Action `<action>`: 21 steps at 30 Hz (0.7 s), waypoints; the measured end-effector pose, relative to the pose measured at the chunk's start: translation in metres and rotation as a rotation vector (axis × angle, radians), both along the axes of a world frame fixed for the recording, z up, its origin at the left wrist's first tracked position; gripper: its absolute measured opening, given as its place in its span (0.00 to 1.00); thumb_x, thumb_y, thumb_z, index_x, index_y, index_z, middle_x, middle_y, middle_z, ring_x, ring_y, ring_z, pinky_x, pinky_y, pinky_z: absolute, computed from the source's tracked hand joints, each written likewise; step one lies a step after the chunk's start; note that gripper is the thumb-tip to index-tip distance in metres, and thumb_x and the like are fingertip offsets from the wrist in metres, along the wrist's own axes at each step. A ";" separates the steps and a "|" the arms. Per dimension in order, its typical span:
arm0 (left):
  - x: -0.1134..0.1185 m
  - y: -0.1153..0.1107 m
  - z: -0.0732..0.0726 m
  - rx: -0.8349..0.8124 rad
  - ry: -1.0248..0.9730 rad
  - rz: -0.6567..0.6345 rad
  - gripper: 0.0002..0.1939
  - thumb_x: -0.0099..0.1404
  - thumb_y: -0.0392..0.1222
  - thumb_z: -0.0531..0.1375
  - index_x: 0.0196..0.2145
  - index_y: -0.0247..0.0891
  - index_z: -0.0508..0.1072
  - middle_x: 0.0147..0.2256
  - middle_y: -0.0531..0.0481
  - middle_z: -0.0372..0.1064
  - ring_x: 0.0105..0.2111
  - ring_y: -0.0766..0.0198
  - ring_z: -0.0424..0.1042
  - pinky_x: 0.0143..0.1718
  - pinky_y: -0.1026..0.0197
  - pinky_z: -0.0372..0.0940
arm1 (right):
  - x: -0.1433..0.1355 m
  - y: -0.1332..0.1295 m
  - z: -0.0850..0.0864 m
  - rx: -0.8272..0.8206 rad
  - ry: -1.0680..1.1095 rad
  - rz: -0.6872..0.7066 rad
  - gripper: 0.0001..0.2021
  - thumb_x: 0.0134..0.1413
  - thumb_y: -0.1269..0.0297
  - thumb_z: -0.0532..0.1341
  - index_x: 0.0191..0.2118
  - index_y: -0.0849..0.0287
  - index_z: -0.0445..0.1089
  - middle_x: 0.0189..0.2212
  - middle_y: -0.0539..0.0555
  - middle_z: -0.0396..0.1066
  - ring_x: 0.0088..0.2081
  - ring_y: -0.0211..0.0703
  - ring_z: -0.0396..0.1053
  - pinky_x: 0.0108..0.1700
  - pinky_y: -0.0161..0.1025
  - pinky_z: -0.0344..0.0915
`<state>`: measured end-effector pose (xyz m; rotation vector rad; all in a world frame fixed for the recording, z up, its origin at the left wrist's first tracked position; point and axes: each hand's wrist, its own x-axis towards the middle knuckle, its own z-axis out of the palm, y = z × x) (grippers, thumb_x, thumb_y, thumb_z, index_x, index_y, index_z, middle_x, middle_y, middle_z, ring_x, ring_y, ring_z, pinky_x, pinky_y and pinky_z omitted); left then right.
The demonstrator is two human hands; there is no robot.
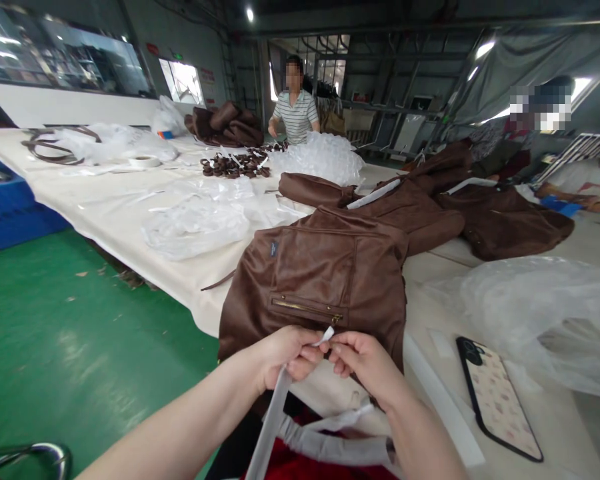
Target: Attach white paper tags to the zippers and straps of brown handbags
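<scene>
A brown leather-look bag (315, 267) lies on the table in front of me, its brass zipper (305, 308) towards my hands. My left hand (296, 353) is closed on a white strip (271, 427), whose long tail hangs down from under the fingers. A short end of white material stands out between my two hands, right beside the zipper pull (335, 319). My right hand (359, 360) pinches at that end with thumb and forefinger. Whether the strip is looped around the pull is hard to make out.
More brown bags (515, 220) lie behind and to the right. Clear plastic bags (200, 217) are spread on the left and a plastic bag (555, 320) at right, near a phone (500, 397). A person (295, 110) stands across the table (105, 193); others are at right.
</scene>
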<state>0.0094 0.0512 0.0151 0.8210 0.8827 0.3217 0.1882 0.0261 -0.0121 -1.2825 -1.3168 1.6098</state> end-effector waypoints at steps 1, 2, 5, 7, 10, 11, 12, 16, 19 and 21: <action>-0.001 -0.002 0.000 -0.118 -0.079 -0.033 0.07 0.61 0.42 0.55 0.29 0.37 0.63 0.16 0.64 0.42 0.13 0.75 0.33 0.12 0.69 0.33 | -0.002 0.001 -0.001 0.001 -0.001 0.021 0.10 0.49 0.58 0.61 0.31 0.60 0.73 0.23 0.49 0.71 0.23 0.34 0.66 0.26 0.32 0.62; -0.002 -0.005 -0.001 -0.231 -0.162 -0.050 0.06 0.61 0.41 0.56 0.29 0.36 0.63 0.17 0.64 0.41 0.13 0.76 0.33 0.12 0.70 0.33 | -0.004 0.002 -0.002 0.015 -0.003 0.039 0.09 0.50 0.60 0.60 0.31 0.60 0.73 0.22 0.49 0.71 0.22 0.34 0.65 0.25 0.31 0.62; 0.000 -0.013 -0.009 -0.394 -0.319 -0.014 0.08 0.62 0.40 0.57 0.28 0.36 0.62 0.16 0.64 0.41 0.12 0.77 0.31 0.11 0.72 0.33 | -0.010 0.009 -0.006 0.072 -0.039 0.053 0.09 0.50 0.63 0.58 0.32 0.59 0.74 0.19 0.47 0.70 0.20 0.34 0.64 0.23 0.30 0.60; 0.004 -0.017 -0.014 -0.341 -0.321 0.027 0.10 0.63 0.43 0.57 0.27 0.36 0.63 0.16 0.64 0.42 0.12 0.77 0.32 0.11 0.72 0.33 | -0.013 0.014 -0.008 0.061 -0.089 0.038 0.09 0.49 0.61 0.59 0.29 0.60 0.74 0.17 0.47 0.69 0.18 0.33 0.62 0.21 0.30 0.59; 0.010 -0.024 -0.017 -0.109 -0.229 0.100 0.14 0.65 0.49 0.56 0.28 0.36 0.64 0.16 0.64 0.44 0.13 0.76 0.33 0.12 0.70 0.34 | -0.015 0.018 -0.010 0.029 -0.137 0.013 0.14 0.48 0.56 0.62 0.19 0.60 0.69 0.12 0.48 0.65 0.14 0.33 0.59 0.17 0.30 0.54; 0.011 -0.026 -0.016 0.027 -0.159 0.125 0.16 0.66 0.50 0.54 0.27 0.36 0.65 0.16 0.63 0.44 0.13 0.75 0.34 0.13 0.70 0.36 | -0.015 0.017 -0.010 0.032 -0.143 0.004 0.16 0.48 0.55 0.62 0.17 0.59 0.67 0.11 0.48 0.64 0.13 0.33 0.59 0.16 0.30 0.54; 0.012 -0.028 -0.014 0.210 -0.064 0.151 0.16 0.67 0.49 0.52 0.26 0.36 0.65 0.16 0.62 0.45 0.13 0.74 0.38 0.14 0.70 0.40 | -0.014 0.015 -0.010 0.038 -0.149 -0.008 0.17 0.49 0.54 0.62 0.17 0.59 0.66 0.11 0.48 0.64 0.13 0.33 0.59 0.16 0.29 0.54; 0.006 -0.034 -0.007 1.166 0.626 0.101 0.15 0.69 0.39 0.47 0.31 0.35 0.69 0.25 0.50 0.65 0.26 0.64 0.66 0.30 0.62 0.63 | -0.009 -0.003 -0.005 0.063 -0.143 -0.135 0.19 0.53 0.47 0.57 0.28 0.60 0.69 0.18 0.49 0.69 0.16 0.33 0.64 0.16 0.29 0.56; 0.000 -0.040 -0.010 1.542 1.087 -0.182 0.12 0.68 0.34 0.49 0.43 0.33 0.70 0.33 0.45 0.70 0.31 0.56 0.72 0.33 0.55 0.68 | -0.007 -0.015 0.001 -0.010 -0.059 -0.188 0.26 0.53 0.39 0.54 0.29 0.61 0.70 0.19 0.50 0.68 0.15 0.34 0.65 0.15 0.29 0.56; -0.001 -0.042 -0.013 1.654 1.230 -0.328 0.17 0.66 0.32 0.52 0.52 0.30 0.67 0.35 0.43 0.71 0.31 0.54 0.73 0.31 0.53 0.70 | -0.007 -0.019 0.005 -0.076 -0.021 -0.170 0.30 0.52 0.35 0.53 0.27 0.63 0.70 0.18 0.51 0.68 0.14 0.35 0.65 0.14 0.29 0.55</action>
